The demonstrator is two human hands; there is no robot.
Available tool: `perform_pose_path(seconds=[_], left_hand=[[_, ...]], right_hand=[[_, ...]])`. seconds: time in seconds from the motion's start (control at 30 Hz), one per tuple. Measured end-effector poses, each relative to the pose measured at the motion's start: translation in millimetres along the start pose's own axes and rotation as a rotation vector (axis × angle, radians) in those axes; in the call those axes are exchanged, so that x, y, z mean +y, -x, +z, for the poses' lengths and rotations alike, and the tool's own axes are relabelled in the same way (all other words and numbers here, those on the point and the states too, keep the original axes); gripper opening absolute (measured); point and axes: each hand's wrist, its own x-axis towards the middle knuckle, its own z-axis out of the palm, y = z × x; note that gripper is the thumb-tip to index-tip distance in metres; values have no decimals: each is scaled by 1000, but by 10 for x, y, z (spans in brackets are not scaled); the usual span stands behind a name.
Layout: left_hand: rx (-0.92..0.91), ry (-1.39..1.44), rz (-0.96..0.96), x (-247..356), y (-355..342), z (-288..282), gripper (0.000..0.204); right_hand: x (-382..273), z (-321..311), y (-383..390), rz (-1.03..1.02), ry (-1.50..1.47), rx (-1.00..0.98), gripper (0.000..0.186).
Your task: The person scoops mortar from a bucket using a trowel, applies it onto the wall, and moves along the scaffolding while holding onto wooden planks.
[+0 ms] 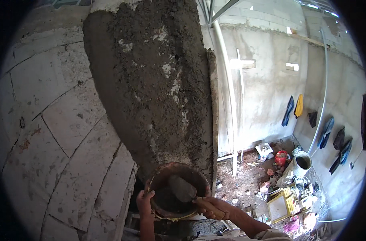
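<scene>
Mortar [169,201] sits low in the round pan [175,168] we hold against the wall's foot. Our left hand [145,201] grips the pan's rim; our right hand [211,207] is clenched on the trowel [183,188], blade down in the mix. We judge this the loading step. Next calls for scooping, then lifting to the wet plaster band [151,80] beside the bare blocks [50,120].

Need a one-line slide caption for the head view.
Left hand grips a round mortar pan; right hand dips a trowel beside a freshly plastered wall.
</scene>
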Motion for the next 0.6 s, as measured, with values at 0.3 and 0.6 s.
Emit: perform_pose_path(seconds=[0.3, 0.6], left_hand=[[-1, 315, -91, 214, -299, -128, 54], [-213, 81, 53, -40, -579, -436, 32]], right_hand=[[-541, 1319, 475, -643, -109, -346, 42], [-1267, 3403, 1181, -2709, 953, 774, 48]])
